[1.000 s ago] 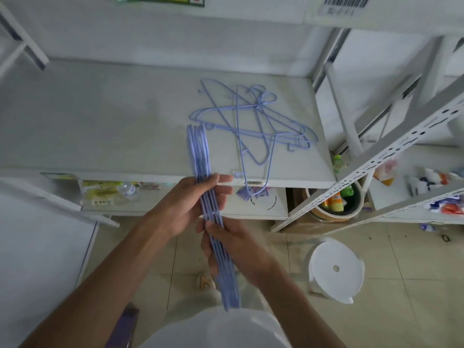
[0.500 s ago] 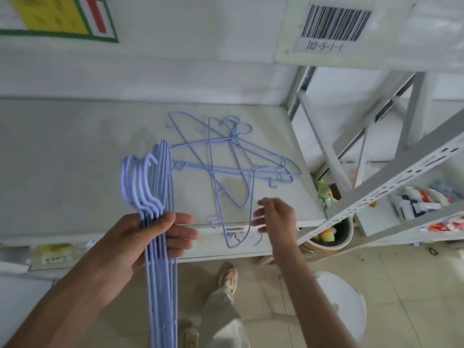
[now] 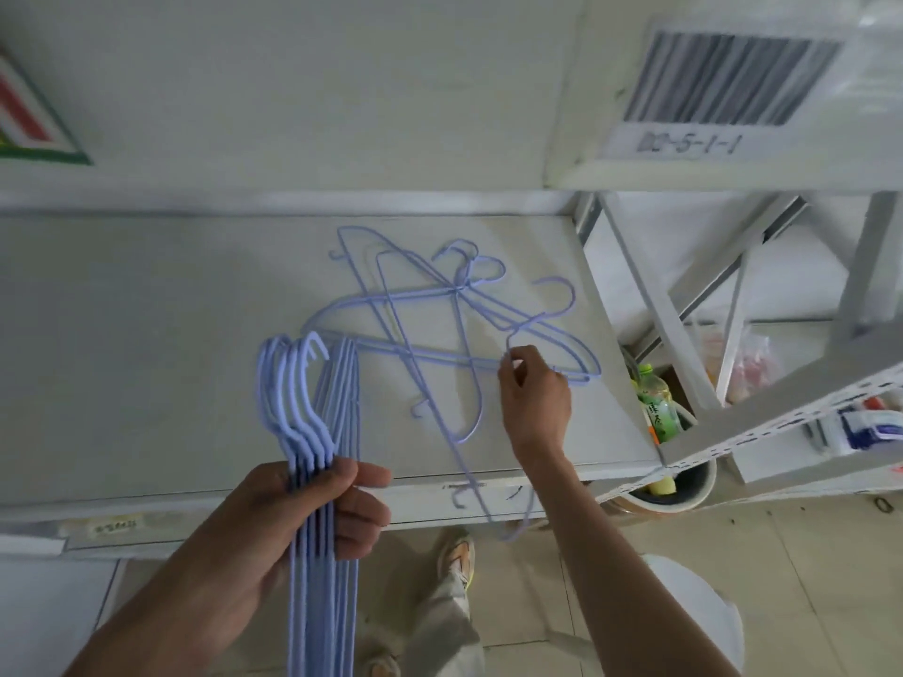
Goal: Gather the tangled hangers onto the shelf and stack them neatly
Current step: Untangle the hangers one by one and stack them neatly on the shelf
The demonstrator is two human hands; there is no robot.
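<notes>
The left hand (image 3: 298, 520) clenches a bundle (image 3: 320, 481) of lilac hangers upright at the shelf (image 3: 146, 334) edge, hooks up. The right hand (image 3: 535, 398), arm outstretched, pinches with its fingers (image 3: 508, 368) a wire of the tangled hangers (image 3: 440, 324) lying on the shelf.

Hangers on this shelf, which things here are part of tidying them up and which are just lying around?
Part of the job:
- bundle of hangers gripped in the left hand
- tangled hangers on the shelf, right hand pinching one

Just lying about:
- green bottle beside the shelf
- white stool on the floor
- barcode label above
</notes>
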